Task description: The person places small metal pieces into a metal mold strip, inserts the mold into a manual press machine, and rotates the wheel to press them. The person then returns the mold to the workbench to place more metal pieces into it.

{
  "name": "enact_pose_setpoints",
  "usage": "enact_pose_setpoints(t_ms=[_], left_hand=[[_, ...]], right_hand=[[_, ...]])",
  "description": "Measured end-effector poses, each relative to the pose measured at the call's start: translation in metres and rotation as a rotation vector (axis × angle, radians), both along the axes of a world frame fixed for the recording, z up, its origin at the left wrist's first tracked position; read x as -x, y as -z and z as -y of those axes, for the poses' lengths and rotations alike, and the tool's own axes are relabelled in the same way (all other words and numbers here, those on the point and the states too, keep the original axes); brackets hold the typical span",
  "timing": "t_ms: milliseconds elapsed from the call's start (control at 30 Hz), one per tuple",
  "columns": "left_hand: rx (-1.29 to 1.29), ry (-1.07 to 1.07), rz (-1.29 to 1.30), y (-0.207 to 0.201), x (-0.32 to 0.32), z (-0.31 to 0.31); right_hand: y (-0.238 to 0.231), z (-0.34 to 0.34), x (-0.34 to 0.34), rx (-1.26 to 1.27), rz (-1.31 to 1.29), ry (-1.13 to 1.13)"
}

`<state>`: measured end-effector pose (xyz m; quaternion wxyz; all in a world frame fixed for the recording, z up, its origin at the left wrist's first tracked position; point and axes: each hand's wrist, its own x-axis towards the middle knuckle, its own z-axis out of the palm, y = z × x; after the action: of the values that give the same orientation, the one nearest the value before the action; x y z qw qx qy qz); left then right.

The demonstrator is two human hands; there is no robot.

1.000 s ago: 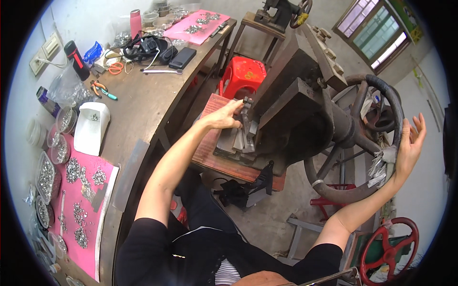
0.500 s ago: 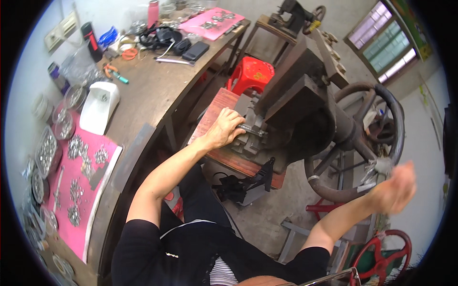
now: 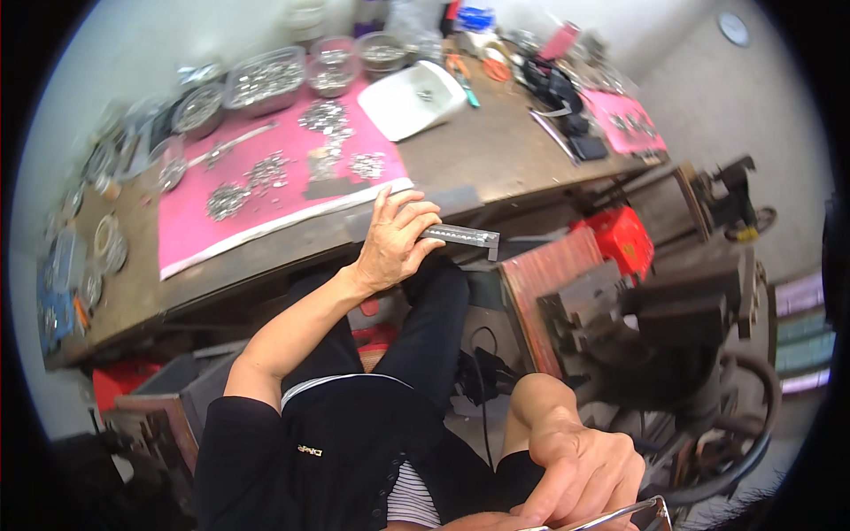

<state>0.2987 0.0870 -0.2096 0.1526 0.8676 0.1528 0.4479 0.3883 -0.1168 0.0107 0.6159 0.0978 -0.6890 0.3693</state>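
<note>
My left hand [image 3: 397, 237] grips one end of a narrow dark metal bar [image 3: 460, 234] between thumb and fingers. A row of small light marks or pieces runs along the bar, and its far end has a short bent tab. The hand is just off the front edge of the workbench [image 3: 531, 173], beside a pink sheet [image 3: 190, 232] with piles of small silvery metal parts [image 3: 228, 202]. Close to the camera, my right hand [image 3: 589, 469] is curled near the rim of a pair of glasses [image 3: 653, 509]. Whatever its fingers may hold is hidden.
A heavy dark press [image 3: 682, 332] with a large handwheel [image 3: 766, 407] stands to the right, beside a reddish wooden board [image 3: 549, 274]. Behind it is a red stool [image 3: 624, 239]. Tubs of metal parts [image 3: 266, 84] and a white scoop-shaped tray [image 3: 390, 111] line the bench.
The view has turned left toward the bench. My left hand has left the press with the metal bar in its grip. My right hand has come from beside the handwheel toward me.
</note>
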Motion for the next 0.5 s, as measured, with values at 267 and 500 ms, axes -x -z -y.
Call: enact_pose_setpoints(t_ms=[267,500], left_hand=[[0.081,-0.355,-0.037,0.027,0.128,-0.024],[0.155,-0.429,-0.079,0.045,0.175,-0.047]], right_hand=[[0.030,-0.055,0.057,-0.098,-0.076,-0.080],[0.030,-0.106,0.154,-0.211,-0.558,0.398]])
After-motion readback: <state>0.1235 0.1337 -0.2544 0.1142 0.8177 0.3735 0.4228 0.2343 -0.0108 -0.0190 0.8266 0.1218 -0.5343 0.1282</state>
